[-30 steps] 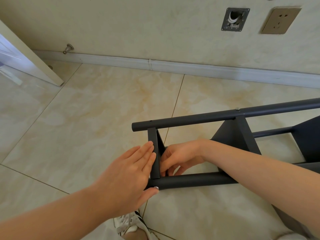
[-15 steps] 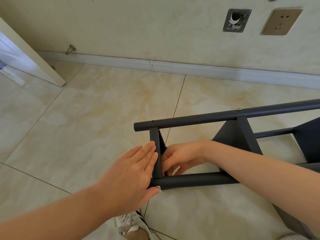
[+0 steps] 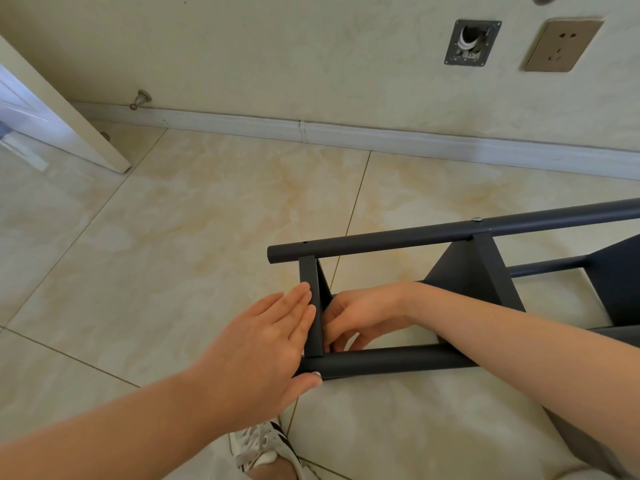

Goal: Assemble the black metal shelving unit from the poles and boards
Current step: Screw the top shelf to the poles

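Partly assembled black shelving unit [image 3: 460, 275] lying on its side on the tiled floor [image 3: 194, 237], right of centre and running out past the right edge. Two long poles lie roughly parallel: the far pole [image 3: 415, 237], which carries a small screw head [image 3: 477, 219] on its upper side, and the near pole [image 3: 391, 362]. Between their left ends stands the end board [image 3: 313, 320], seen almost edge-on; a second board [image 3: 491, 271] spans the same poles further right, and a thinner cross pole [image 3: 550, 266] shows beyond it. The left hand [image 3: 263, 344] lies flat against the outer, left face of the end board, fingers straight and together, with the thumb tip touching the left end of the near pole. The right hand [image 3: 360, 317] reaches in from the right to the inner face of that board, just above the near pole; its fingers are curled towards the joint, but whether they pinch anything cannot be told, as the fingertips are hidden behind the board. A white shoe [image 3: 259, 448] shows at the near edge. Far side: a white skirting board [image 3: 381, 136] along the wall, a door stop [image 3: 141, 98] beside the open door [image 3: 69, 126] at far left, and an uncovered wall box [image 3: 472, 42] next to a socket [image 3: 562, 45] at far right
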`<control>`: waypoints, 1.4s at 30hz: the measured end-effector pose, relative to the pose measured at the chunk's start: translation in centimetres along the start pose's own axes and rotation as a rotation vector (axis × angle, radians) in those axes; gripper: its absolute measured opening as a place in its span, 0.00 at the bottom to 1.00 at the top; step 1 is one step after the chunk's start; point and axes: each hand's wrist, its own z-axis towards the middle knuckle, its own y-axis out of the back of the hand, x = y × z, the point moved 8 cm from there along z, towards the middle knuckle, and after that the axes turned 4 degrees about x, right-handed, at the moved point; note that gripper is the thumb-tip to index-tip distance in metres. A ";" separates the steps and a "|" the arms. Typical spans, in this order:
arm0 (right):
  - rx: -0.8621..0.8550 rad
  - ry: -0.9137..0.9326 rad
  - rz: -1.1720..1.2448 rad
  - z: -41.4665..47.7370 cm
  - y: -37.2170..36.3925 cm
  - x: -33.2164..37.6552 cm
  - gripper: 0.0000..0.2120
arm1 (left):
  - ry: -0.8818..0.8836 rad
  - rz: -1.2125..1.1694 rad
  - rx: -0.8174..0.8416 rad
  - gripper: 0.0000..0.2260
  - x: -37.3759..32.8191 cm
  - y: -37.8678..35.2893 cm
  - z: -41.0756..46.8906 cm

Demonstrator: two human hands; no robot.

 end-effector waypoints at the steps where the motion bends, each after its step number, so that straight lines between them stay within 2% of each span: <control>1: 0.009 0.012 0.013 -0.1 0.0 0.1 0.10 | -0.008 -0.001 0.019 0.34 0.0 -0.1 0.0; 6: 0.023 0.012 -0.008 0.1 0.0 -0.1 0.15 | -0.001 -0.002 0.080 0.33 0.0 -0.2 0.0; 14: 0.035 -0.019 -0.041 0.4 -0.4 -0.3 0.16 | -0.007 -0.033 0.108 0.35 -0.1 0.0 -0.3; 16: 0.013 0.000 -0.066 0.3 -0.4 -0.1 0.15 | 0.015 -0.031 0.116 0.35 0.0 0.2 -0.1; 18: -0.028 0.031 -0.100 0.0 -0.1 0.3 0.15 | 0.022 -0.031 0.195 0.38 -0.1 -0.1 0.2; 20: -0.067 0.045 -0.118 -0.5 0.0 0.6 0.14 | 0.020 -0.111 0.190 0.38 -0.3 -1.0 0.2; 26: -0.171 -0.010 -0.214 -2.0 0.0 1.2 0.13 | 0.119 -0.245 0.216 0.37 0.3 -1.3 0.2; 33: -0.314 -0.077 -0.506 -6.0 0.2 2.6 0.10 | 0.316 -0.630 0.184 0.37 1.2 -2.5 -1.0; 38: -0.339 -0.135 -0.704 -9.7 -0.3 2.6 0.14 | 0.474 -1.012 0.048 0.37 1.4 -3.5 -2.0; 42: -0.373 -0.156 -0.785 -11.2 -1.0 2.9 0.15 | 0.657 -1.166 -0.089 0.37 1.2 -4.5 -3.3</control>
